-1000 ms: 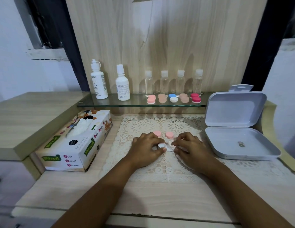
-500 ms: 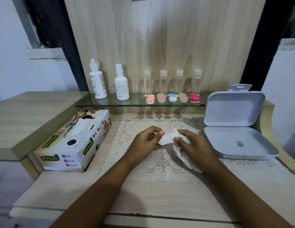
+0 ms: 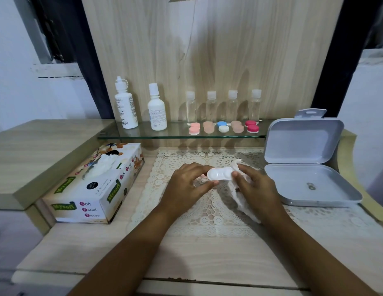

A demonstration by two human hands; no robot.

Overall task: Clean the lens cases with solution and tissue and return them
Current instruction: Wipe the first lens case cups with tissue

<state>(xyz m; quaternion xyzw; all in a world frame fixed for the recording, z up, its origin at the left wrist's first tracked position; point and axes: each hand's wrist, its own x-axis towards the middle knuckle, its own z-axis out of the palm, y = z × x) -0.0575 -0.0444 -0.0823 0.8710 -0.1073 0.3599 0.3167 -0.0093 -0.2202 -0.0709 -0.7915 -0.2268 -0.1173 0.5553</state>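
1. The left hand (image 3: 186, 180) pinches the left end of a white lens case (image 3: 219, 173) between thumb and curled fingers, holding it just above the lace mat (image 3: 207, 212)
2. The case has no caps on; its two round wells face up toward the camera, and it lies level between the two hands
3. The right hand (image 3: 257, 186) is clamped on a crumpled white tissue (image 3: 239, 197), with its thumb tip against the right end of the case; the tissue hangs down under the palm to the mat and a corner pokes up behind the fingers
4. A bit of pink shows under the left fingers; what it is cannot be told
5. A tissue box (image 3: 94, 186) lies to the left of the mat with a sheet sticking out of its top
6. On the glass shelf (image 3: 165, 136) behind stand two white bottles (image 3: 123, 105), four small clear bottles (image 3: 212, 107) and a row of capped lens cases (image 3: 223, 127) in pink, beige, blue and white, and red
7. To the right an open grey box (image 3: 327, 189) lies with its lid (image 3: 301, 142) raised and a small metal piece (image 3: 310, 186) inside
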